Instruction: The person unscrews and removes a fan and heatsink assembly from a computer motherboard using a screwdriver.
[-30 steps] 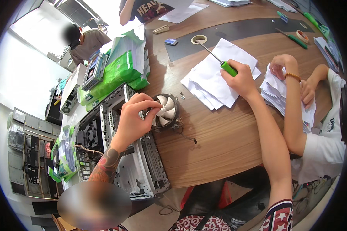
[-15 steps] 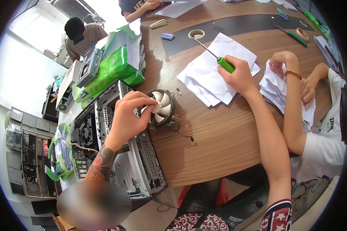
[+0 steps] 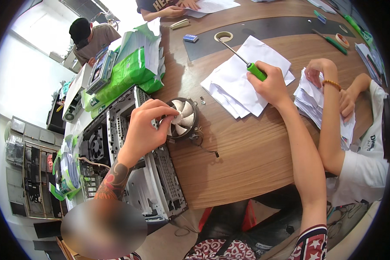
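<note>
A cooling fan (image 3: 187, 122) with white blades and a dark round frame is at the table's left side, next to an open computer case (image 3: 158, 173). My left hand (image 3: 149, 123) reaches over the case, thumb and forefinger closed at the fan's hub; the fingers cover part of the blades. A short cable with a black plug (image 3: 216, 154) trails from the fan onto the wood. My right hand (image 3: 271, 84) is wrapped round the green handle of a screwdriver (image 3: 256, 71), above a stack of white paper (image 3: 234, 93). Its shaft points up and left. Small metal screws (image 3: 203, 100) lie right of the fan.
Green packs of paper (image 3: 130, 71) stand behind the case. A tape roll (image 3: 223, 37), a small blue box (image 3: 190, 38) and a stapler-like tool (image 3: 179, 24) lie farther back. At right, another person's hands (image 3: 344, 102) rest on papers. Two more people are at the far side.
The whole view has shifted slightly. My left fingers stay at the fan's hub and my right hand keeps the screwdriver. The person at the far edge now has both hands at a paper.
</note>
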Demonstrator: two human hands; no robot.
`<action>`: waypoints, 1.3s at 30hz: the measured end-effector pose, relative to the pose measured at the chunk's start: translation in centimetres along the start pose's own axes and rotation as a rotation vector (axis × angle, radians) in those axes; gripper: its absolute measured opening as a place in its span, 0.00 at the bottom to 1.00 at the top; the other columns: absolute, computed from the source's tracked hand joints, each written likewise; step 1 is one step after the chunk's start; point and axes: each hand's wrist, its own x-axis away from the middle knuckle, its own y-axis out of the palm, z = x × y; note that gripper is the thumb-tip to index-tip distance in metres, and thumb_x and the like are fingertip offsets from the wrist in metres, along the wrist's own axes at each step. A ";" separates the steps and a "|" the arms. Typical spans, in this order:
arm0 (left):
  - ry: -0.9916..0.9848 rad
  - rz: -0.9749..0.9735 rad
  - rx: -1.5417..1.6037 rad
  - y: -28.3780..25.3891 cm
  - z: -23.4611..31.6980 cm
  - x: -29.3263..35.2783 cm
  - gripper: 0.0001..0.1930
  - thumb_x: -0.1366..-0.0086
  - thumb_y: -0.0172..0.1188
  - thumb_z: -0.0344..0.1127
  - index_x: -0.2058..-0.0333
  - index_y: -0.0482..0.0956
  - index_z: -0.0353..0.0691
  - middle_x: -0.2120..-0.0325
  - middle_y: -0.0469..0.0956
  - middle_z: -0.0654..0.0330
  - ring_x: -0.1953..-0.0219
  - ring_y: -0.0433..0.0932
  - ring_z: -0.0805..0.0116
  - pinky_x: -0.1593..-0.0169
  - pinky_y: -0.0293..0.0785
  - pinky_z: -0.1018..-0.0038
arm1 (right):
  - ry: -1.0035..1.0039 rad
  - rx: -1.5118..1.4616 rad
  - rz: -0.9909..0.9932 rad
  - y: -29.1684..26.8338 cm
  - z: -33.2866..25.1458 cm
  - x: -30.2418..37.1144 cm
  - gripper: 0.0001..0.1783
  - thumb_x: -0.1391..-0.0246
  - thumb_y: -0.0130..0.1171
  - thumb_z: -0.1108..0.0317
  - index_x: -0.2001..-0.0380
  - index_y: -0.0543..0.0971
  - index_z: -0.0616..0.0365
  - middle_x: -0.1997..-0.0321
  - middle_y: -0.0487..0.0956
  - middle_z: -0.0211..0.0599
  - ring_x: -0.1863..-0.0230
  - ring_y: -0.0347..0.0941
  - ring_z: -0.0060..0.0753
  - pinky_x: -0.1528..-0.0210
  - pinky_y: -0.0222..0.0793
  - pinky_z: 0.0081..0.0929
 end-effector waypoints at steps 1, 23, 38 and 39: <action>-0.004 0.002 0.000 0.0 0.0 0.0 0.08 0.46 0.63 0.19 0.68 0.86 0.37 0.71 0.81 0.58 0.74 0.77 0.69 0.67 0.73 0.75 | -0.001 -0.001 -0.004 0.0 0.0 0.0 0.11 0.52 0.62 0.66 0.74 0.77 0.65 0.83 0.74 0.46 0.82 0.69 0.40 0.74 0.65 0.33; 0.033 0.123 -0.299 -1.0 -0.3 1.5 0.14 0.55 0.54 0.23 0.67 0.82 0.37 0.67 0.66 0.55 0.60 0.67 0.54 0.52 0.64 0.63 | 0.053 0.016 -0.043 -0.3 -1.2 -0.1 0.10 0.52 0.62 0.68 0.74 0.77 0.67 0.82 0.75 0.48 0.81 0.71 0.39 0.74 0.66 0.33; -0.037 0.279 -0.174 -0.4 -1.3 2.3 0.03 0.53 0.52 0.19 0.79 0.72 0.34 0.71 0.68 0.55 0.65 0.68 0.55 0.57 0.66 0.64 | 0.031 -0.004 -0.013 -0.3 -0.8 -0.1 0.12 0.52 0.63 0.68 0.77 0.74 0.66 0.85 0.72 0.44 0.84 0.66 0.33 0.77 0.62 0.32; -0.040 0.285 -0.172 -0.7 -1.1 2.4 0.05 0.52 0.51 0.19 0.76 0.73 0.34 0.70 0.69 0.54 0.63 0.69 0.54 0.56 0.66 0.64 | 0.031 -0.006 -0.014 -0.1 -1.2 -0.1 0.12 0.52 0.63 0.68 0.78 0.73 0.66 0.85 0.72 0.44 0.84 0.65 0.33 0.77 0.62 0.32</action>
